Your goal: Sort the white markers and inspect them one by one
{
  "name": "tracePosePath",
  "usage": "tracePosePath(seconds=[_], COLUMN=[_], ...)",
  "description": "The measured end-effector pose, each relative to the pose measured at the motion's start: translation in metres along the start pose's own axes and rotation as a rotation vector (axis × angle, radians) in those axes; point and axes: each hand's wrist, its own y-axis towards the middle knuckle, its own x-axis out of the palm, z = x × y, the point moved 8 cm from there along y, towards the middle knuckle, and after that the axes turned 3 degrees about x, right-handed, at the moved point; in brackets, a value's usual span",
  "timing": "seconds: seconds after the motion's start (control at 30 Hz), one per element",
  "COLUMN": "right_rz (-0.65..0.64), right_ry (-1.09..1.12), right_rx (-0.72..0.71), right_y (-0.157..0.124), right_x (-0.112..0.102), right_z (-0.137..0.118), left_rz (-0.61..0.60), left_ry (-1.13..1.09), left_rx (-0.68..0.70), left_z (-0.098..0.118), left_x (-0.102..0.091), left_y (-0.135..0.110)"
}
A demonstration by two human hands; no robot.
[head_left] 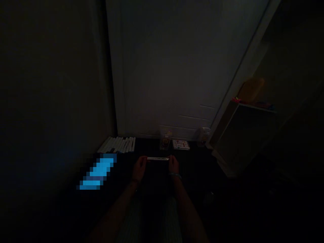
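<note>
A white marker pen (158,158) is held level between my two hands, above the dark table top. The fingers of my left hand (139,167) pinch its left end. My right hand (173,164), with a band at the wrist, is closed on the other end. Beyond my left hand lies a row of similar white markers (121,144), side by side. Past my right hand sits a flat white pack (181,144) with small coloured marks on it. The light is dim, so finger details and printing are hard to read.
Left of my hands glows a blurred blue screen (97,172). A clear container with a label (165,141) and a whitish bottle (204,136) stand against the pale panel (172,67) at the back. To the right, a large box (243,131) leans with an orange item (251,89) on top.
</note>
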Motion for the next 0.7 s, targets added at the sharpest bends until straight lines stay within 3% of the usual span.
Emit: tracePosePath(seconds=[0.7], right_rz=[-0.046], right_ry=[-0.049], right_rx=[-0.004], right_y=[0.000], right_x=[-0.002], right_z=[-0.002], left_rz=[-0.035], left_ry=[-0.016], left_rx=[0.029], left_z=[0.013], left_x=[0.003], left_y=[-0.003])
